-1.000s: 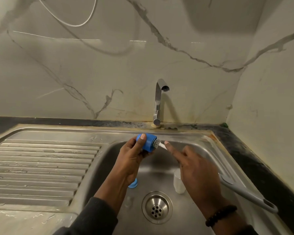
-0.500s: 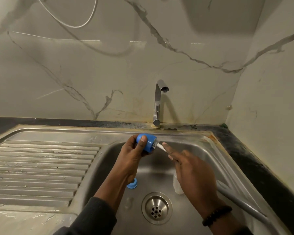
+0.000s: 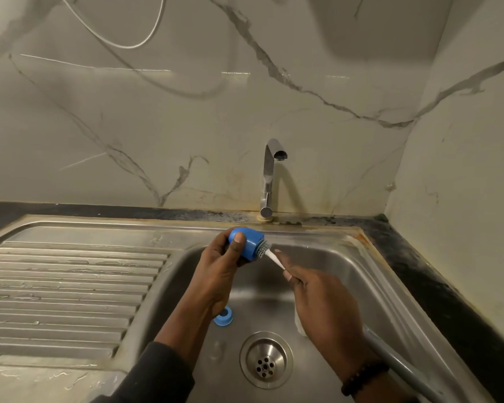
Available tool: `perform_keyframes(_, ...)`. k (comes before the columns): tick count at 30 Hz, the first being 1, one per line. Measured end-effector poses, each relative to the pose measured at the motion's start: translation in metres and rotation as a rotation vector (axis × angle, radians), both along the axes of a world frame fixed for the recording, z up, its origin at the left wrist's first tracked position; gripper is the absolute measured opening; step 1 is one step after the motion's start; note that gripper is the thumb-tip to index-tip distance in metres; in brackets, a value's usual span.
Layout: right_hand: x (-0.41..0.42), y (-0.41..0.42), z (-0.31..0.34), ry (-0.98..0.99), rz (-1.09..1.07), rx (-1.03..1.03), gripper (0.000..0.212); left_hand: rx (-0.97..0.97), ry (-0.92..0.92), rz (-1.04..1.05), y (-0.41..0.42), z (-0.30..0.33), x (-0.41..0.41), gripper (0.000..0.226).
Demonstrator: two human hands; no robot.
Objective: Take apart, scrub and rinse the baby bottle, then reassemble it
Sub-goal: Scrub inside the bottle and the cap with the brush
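Note:
My left hand [image 3: 220, 269] grips a blue bottle cap [image 3: 249, 241] over the sink basin, its open end facing right. My right hand [image 3: 323, 301] holds a small brush by its white stem [image 3: 275, 258]; the grey bristle head [image 3: 264, 247] sits at the cap's opening. A blue screw ring [image 3: 224, 316] lies on the sink floor below my left wrist. The clear bottle body [image 3: 298, 327] stands in the basin, mostly hidden behind my right hand.
The steel sink [image 3: 332, 257] has a round drain [image 3: 266, 362] near the front. A chrome tap [image 3: 269, 175] stands behind, not running. A ribbed drainboard [image 3: 64, 292] lies to the left. A long grey handle [image 3: 402, 367] leans at the basin's right side.
My right hand has curled from a pointing finger into a tighter hold on the brush stem. The cap in my left hand has turned slightly.

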State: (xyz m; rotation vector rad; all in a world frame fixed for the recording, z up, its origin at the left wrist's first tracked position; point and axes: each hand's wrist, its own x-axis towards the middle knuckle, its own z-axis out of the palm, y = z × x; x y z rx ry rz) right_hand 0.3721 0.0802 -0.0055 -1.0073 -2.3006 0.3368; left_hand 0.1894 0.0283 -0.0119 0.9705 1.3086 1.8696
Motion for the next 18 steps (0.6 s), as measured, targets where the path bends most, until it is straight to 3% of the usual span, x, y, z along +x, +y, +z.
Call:
perform_keyframes(6, 0.017, 0.0, 0.003, 0.021, 0.049, -0.066, 0.036, 0.069, -0.329, 0.036, -0.011, 0.003, -0.016, 0.05)
perform_keyframes(9, 0.014, 0.0, 0.003, 0.102, 0.07, -0.009, 0.036, 0.017, -0.289, -0.005, -0.009, 0.003, -0.007, 0.056)
perform_keyframes(13, 0.004, -0.007, -0.001, 0.035, 0.123, 0.093, 0.041, -0.054, -0.281, -0.073, -0.005, 0.0, 0.002, 0.073)
perform_keyframes(18, 0.004, -0.001, 0.006, 0.009, 0.025, 0.15, 0.032, -0.037, -0.322, -0.154, -0.003, 0.003, 0.01, 0.054)
